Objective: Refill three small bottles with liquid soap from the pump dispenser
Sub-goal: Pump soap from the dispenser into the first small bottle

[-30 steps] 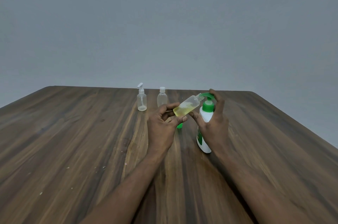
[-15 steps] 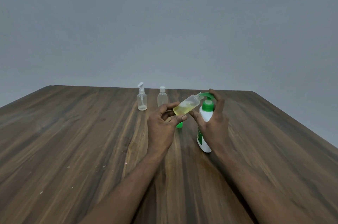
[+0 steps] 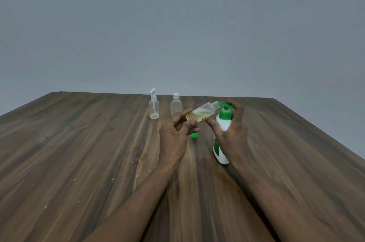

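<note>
My left hand (image 3: 175,133) pinches a small clear bottle (image 3: 203,112) tilted on its side, its open neck up against the green spout of the pump dispenser (image 3: 222,129). Yellowish soap fills its lower half. My right hand (image 3: 232,133) wraps the white dispenser, with a finger on top of the green pump head. A green cap (image 3: 194,135) lies on the table between my hands. Two more small clear bottles stand farther back: one with a spray pump (image 3: 154,107), one with a white cap (image 3: 175,104).
The dark wooden table (image 3: 88,152) stretches wide to the left and right, its far edge just behind the two standing bottles. A plain grey wall rises beyond. Small pale crumbs dot the wood near the left forearm.
Almost nothing has moved. The tilted bottle stays at the spout, and both hands keep their hold.
</note>
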`<state>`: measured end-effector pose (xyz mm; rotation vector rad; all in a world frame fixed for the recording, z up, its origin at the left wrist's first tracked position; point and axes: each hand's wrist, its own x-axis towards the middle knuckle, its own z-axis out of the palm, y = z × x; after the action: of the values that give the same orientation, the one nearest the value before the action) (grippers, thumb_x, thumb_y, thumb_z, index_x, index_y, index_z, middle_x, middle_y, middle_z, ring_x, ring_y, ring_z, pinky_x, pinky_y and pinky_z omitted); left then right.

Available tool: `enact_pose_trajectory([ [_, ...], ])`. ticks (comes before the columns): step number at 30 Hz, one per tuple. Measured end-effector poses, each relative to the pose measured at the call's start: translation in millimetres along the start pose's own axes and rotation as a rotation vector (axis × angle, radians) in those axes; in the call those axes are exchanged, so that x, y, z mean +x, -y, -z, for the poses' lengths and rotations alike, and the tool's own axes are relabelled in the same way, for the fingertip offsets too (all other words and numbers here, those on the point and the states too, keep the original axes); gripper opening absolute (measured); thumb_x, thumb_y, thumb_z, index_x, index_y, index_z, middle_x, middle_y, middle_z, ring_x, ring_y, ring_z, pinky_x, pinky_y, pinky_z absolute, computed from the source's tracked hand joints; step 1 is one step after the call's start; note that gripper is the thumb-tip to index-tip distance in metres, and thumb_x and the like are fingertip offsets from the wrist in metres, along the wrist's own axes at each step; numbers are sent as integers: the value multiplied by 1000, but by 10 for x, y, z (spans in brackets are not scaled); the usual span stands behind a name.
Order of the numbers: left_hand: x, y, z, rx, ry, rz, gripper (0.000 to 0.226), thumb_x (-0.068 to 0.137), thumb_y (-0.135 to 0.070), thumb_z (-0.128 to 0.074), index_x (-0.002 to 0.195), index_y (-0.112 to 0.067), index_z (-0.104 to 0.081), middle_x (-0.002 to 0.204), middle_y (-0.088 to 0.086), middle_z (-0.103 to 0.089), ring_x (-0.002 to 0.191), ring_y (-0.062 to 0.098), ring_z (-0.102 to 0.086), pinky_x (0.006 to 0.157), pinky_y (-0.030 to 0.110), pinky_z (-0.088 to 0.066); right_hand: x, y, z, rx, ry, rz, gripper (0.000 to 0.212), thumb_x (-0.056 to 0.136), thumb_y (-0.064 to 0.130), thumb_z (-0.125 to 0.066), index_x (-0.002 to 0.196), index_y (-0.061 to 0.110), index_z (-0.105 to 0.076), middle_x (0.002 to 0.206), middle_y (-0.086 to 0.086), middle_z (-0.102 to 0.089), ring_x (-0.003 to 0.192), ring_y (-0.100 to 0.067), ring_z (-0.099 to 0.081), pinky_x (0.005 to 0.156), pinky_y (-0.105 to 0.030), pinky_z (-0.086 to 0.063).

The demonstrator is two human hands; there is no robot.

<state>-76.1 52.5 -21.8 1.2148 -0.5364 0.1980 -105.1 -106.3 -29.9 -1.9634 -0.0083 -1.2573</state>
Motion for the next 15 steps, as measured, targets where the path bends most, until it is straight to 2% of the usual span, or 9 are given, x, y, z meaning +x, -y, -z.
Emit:
enact_pose_trajectory([
  [3,2,-2,-25,11,36,2,27,97,-7,-61,122,-16,-66,89,-5,-77,75,22,-76,73,31,-62,-4,12,14,-6,15,8,76,80,47,-81,139,44,-32,113,43,-54,92,16,-59,69,0,-42],
  [5,-5,-2,-32,39,66,-10,29,98,-10,-61,126,-16,-65,91,-6,-77,78,21,-76,77,30,-62,-4,11,18,-4,16,7,80,81,43,-81,142,44,-30,117,48,-51,92,19,-59,70,1,-42],
  [9,-22,-14,-34,74,100,-32,36,94,-8,-67,129,-13,-65,98,5,-77,88,21,-76,87,32,-60,-14,29,19,4,3,-4,77,83,46,-80,143,43,-31,115,46,-53,89,17,-60,67,-1,-43],
  [13,-3,-28,-17,60,77,-45,37,90,-3,-70,124,-17,-69,102,11,-73,85,22,-75,86,36,-60,-10,56,19,10,-8,-3,73,82,47,-81,138,43,-34,115,45,-55,90,17,-60,67,-1,-43],
  [15,-1,-41,2,-7,57,-16,36,88,-1,-72,120,-16,-68,97,13,-74,83,24,-75,84,39,-61,-12,71,23,21,-21,-4,71,79,55,-79,134,41,-36,112,45,-55,90,18,-60,67,0,-42],
])
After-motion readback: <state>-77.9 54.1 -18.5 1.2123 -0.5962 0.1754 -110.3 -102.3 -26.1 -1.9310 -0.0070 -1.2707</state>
